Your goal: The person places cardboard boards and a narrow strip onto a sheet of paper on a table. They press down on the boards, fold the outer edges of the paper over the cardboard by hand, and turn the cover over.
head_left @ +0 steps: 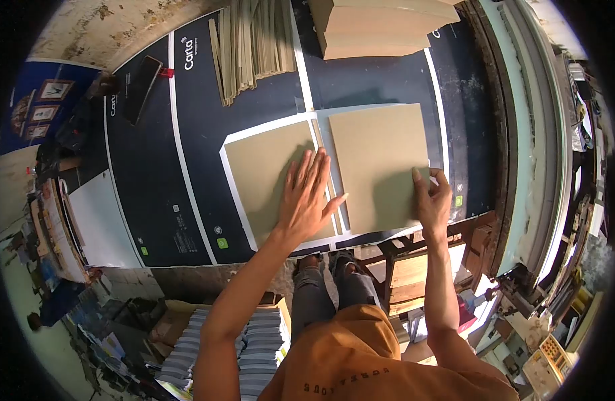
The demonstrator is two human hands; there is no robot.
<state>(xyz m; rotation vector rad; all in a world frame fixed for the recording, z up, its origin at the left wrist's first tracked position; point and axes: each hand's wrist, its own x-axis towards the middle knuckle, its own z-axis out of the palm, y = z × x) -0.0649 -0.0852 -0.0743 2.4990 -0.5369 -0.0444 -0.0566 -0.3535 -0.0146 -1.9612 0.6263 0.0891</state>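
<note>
Two tan cardboard panels lie side by side on a white-edged cover sheet (230, 155). My left hand (306, 194) rests flat on the left cardboard panel (260, 157), fingers stretched out and its thumb reaching across the gap. A narrow cardboard strip (335, 207) runs along that gap, partly covered by the hand. At the right edge of the right cardboard panel (377, 160), my right hand (433, 197) grips the board, its thumb on top and the other fingers bent at the edge. Whether the board is lifted there I cannot tell.
Thin cardboard strips (254, 47) lie in a bundle at the back of the dark table covering (157, 194). A stack of tan boards (381, 30) stands at the back right. A phone (142, 90) lies at left. Bundled stacks of paper (260, 354) sit below the table.
</note>
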